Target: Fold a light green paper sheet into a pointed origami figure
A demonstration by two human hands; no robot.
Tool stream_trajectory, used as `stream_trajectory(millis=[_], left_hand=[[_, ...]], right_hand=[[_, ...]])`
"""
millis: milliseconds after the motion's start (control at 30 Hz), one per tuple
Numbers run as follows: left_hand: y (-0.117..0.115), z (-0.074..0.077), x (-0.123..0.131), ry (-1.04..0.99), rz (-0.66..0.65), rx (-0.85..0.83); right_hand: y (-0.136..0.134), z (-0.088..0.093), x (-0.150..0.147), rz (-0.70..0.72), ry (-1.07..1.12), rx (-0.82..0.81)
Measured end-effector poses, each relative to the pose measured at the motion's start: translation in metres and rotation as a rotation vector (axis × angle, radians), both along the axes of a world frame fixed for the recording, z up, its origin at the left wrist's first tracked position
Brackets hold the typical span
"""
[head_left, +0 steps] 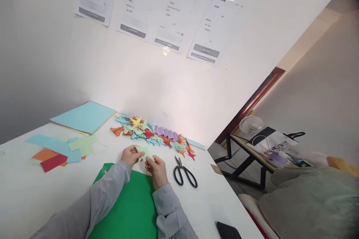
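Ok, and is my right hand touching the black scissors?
Apart: the head view shows a strip of white tabletop between the right hand and the black scissors.

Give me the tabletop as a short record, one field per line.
Left hand: pinches pale green paper
Right hand: pinches the same paper
Scissors: on the table, right of the right hand, blades toward the wall
Folded pieces: many colours, heaped beyond the hands
Loose paper: blue, green, orange, red, overlapping, at left
Sheets: stacked, blue on top
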State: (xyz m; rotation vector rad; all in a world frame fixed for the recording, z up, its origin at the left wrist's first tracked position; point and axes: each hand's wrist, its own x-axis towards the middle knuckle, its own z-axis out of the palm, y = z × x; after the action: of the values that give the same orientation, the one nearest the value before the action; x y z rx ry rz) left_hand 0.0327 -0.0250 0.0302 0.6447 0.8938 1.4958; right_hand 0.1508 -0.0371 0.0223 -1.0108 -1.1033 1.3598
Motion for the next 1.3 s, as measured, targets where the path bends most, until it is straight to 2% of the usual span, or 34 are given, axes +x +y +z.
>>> stream_trajectory(millis=[267,467,667,767,900,1033,1100,1133,1233,1300], left_hand=[[0.013,-0.011,0.011,0.014,0.045,-0.044],[0.021,-0.018,0.008,0.089,0.044,-0.045],[0.019,-0.018,0.012,0.088,-0.069,-0.057],[0.017,-0.018,0.013,0.068,-0.125,-0.068],[0.018,-0.019,0.007,0.088,-0.116,-0.064],[0.020,-0.019,0.001,0.133,-0.053,-0.066],[0.020,-0.017,-0.001,0.110,-0.053,-0.088],[0.021,-0.015,-0.002,0.094,-0.064,-0.101],[0.021,-0.011,-0.004,0.041,-0.084,-0.159],[0.022,-0.009,-0.005,0.006,-0.076,-0.191]], right_hand=[[0.004,-0.008,-0.002,0.081,-0.133,0.025],[0.010,-0.009,0.006,0.129,-0.118,-0.024],[0.013,-0.008,0.012,0.004,-0.085,-0.028],[0.013,-0.010,0.011,0.007,-0.105,-0.023],[0.008,-0.013,0.006,0.050,-0.143,-0.022],[-0.001,-0.018,0.003,0.069,-0.222,-0.002],[-0.002,-0.020,0.006,0.002,-0.353,0.062],[-0.002,-0.020,0.010,-0.075,-0.435,0.105],[0.006,-0.019,0.031,-0.439,-0.638,0.190],[0.012,-0.017,0.051,-0.691,-0.719,0.101]])
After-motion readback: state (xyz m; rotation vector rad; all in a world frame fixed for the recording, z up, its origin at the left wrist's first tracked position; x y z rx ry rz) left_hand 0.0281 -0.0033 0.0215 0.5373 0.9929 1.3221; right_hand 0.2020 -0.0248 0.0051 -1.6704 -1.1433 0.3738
